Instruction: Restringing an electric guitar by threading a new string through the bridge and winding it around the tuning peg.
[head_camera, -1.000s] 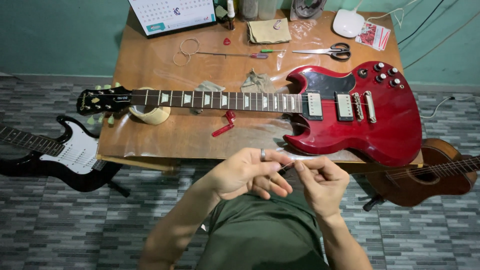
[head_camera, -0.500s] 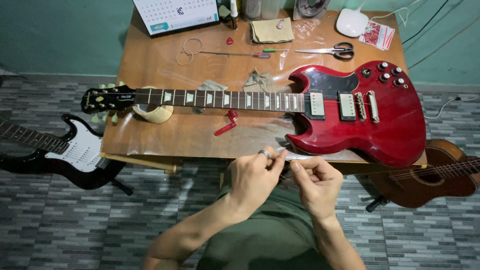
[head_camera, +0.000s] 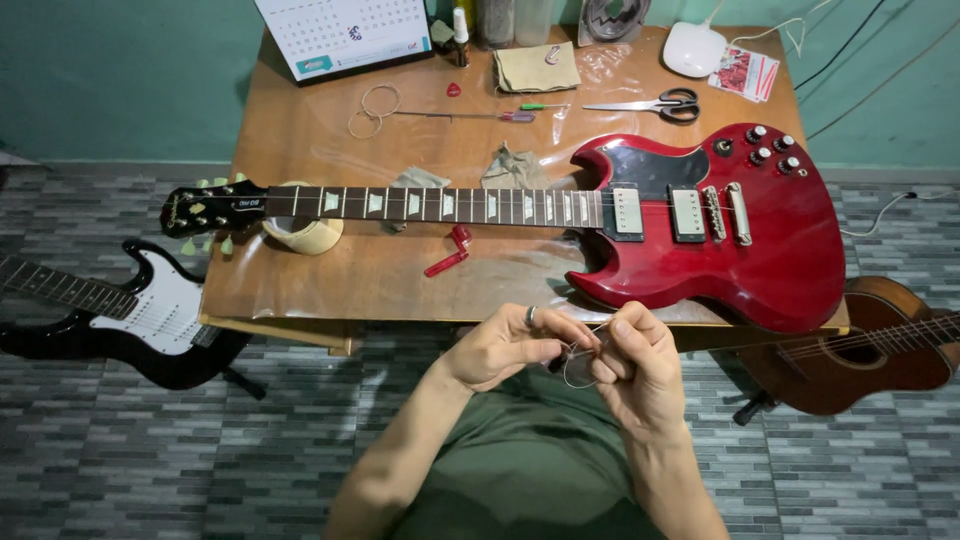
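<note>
Faintly visible, a thin wire loop (head_camera: 580, 368) is pinched by left hand (head_camera: 510, 348) and right hand (head_camera: 640, 370) fingers.

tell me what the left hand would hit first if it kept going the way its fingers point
The left hand points rightward across the lap, so it would first meet the right hand, already close beside it around the thin coiled wire guitar string. Whether the fingertips already touch is unclear.

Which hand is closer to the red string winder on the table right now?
Left. The left hand is below the red string winder and slightly to its right, off the table edge. The right hand sits farther right, under the red guitar body.
</note>
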